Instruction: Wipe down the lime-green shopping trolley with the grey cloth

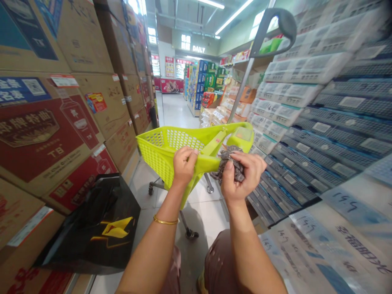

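Note:
A lime-green wheeled shopping basket (154, 159) stands in front of me, with a grey loop handle (277, 30) rising from its right end on a metal pole. My left hand (185, 164) is closed over the near rim of the basket. In my right hand (245, 173) is a crumpled dark grey cloth (234, 163), pinched between thumb and fingers beside the rim at the basket's right end. A gold bangle (165, 221) circles my left wrist. The basket's floor is hidden behind its near wall.
Stacked cartons (45, 134) line the left side, with a black bag (101, 228) against them. Packs of paper goods (281, 102) and dark-blue packages (321, 139) rise on the right. A tiled aisle (177, 107) runs ahead toward display shelves (202, 81).

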{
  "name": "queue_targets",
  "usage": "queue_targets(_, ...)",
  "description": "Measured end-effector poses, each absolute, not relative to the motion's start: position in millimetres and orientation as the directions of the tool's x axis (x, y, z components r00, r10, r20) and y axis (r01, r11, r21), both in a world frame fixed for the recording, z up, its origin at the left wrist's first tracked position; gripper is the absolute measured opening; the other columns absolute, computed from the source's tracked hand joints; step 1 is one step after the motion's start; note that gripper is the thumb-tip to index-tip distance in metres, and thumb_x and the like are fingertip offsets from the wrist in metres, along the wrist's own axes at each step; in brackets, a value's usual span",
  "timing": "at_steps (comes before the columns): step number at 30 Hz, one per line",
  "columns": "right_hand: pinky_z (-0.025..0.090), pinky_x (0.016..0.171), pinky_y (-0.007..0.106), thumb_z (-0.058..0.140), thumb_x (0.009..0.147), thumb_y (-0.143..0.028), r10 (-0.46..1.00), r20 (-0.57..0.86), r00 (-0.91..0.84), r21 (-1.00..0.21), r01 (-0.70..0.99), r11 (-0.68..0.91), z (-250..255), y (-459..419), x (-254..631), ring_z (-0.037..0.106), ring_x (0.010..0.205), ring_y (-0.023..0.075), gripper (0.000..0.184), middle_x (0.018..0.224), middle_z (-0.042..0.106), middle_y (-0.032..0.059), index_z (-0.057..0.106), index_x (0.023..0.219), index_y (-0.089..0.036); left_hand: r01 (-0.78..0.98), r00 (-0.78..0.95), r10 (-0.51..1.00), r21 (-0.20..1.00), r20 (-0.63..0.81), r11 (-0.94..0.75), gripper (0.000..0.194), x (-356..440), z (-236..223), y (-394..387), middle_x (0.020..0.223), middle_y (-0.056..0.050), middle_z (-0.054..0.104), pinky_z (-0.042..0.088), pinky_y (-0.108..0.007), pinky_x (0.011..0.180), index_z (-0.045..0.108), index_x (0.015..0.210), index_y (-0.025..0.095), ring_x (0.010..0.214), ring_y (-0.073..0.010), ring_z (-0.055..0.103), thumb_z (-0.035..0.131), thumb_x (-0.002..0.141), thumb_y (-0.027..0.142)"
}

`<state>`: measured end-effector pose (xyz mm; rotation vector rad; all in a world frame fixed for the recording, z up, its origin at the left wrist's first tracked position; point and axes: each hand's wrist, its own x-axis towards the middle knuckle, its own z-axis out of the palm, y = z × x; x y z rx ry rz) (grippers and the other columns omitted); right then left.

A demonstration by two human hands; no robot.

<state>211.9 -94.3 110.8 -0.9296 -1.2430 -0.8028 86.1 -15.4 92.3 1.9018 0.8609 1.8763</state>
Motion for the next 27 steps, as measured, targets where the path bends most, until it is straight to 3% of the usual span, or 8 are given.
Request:
queue_targets(4,0.045,0.086,0.039,0.058,0.079,-0.022,0.019,0.981,0.193,-0.18,0.871,0.458,112,-96,196,0.06,0.085,0.0166,0.01,0.086,0.064,0.0017,0.059,0.089,-0.022,0.36,-0.129,0.566,0.57,0.814,-0.739,0.029,89,98,-36,0.081,-0.003,0.066,0.043,-0.032,0.082,0.066,0.075,0.02,0.082,-0.0166,0.059,0.044,0.091,0.03)
queue_targets(6,0.046,0.085,0.038,0.059,0.079,-0.022,0.034,0.982,0.188,-0.181,0.855,0.486,113,-96,189,0.06,0.085,0.0161,0.008,0.085,0.063,0.0016,0.059,0.087,-0.022,0.348,-0.069,0.555,0.542,0.829,-0.765,0.027,93,102,-47,0.091,-0.004,0.067,0.044,-0.032,0.085,0.067,0.083,0.02,0.09,-0.0171,0.059,0.045,0.091,0.033)
queue_targets(10,0.047,0.083,0.036,0.057,0.081,-0.022,0.05,0.984,0.173,-0.172,0.824,0.54,114,-94,182,0.06,0.085,0.0149,0.006,0.086,0.063,0.0012,0.058,0.087,-0.022,0.324,0.052,0.569,0.525,0.821,-0.787,0.034,98,109,-56,0.084,-0.005,0.064,0.045,-0.031,0.079,0.062,0.08,0.02,0.084,-0.0176,0.058,0.034,0.094,0.034)
queue_targets(15,0.047,0.083,0.034,0.059,0.081,-0.022,0.038,0.995,0.094,-0.099,0.827,0.554,113,-87,194,0.06,0.085,0.0144,0.005,0.085,0.062,-0.0001,0.057,0.086,-0.022,0.344,0.029,0.606,0.561,0.795,-0.753,0.033,96,113,-53,0.068,-0.001,0.055,0.041,-0.029,0.071,0.051,0.064,0.021,0.072,-0.0165,0.053,0.038,0.092,0.032)
queue_targets(22,0.046,0.084,0.035,0.053,0.086,-0.024,0.106,0.909,0.404,-0.398,0.762,0.51,107,-69,230,0.059,0.087,0.0149,0.009,0.083,0.061,0.0007,0.059,0.081,-0.02,0.305,-0.098,0.586,0.585,0.804,-0.752,0.032,89,114,-52,0.061,0.001,0.051,0.037,-0.031,0.071,0.049,0.06,0.021,0.067,-0.0155,0.051,0.04,0.09,0.029)
queue_targets(27,0.047,0.086,0.037,0.052,0.086,-0.024,0.118,0.911,0.394,-0.386,0.72,0.577,111,-76,207,0.06,0.09,0.0156,0.007,0.087,0.062,0.0017,0.058,0.083,-0.02,0.337,-0.121,0.559,0.563,0.82,-0.754,0.034,86,111,-51,0.062,0.0,0.05,0.037,-0.032,0.07,0.046,0.06,0.021,0.067,-0.0157,0.049,0.036,0.091,0.03)
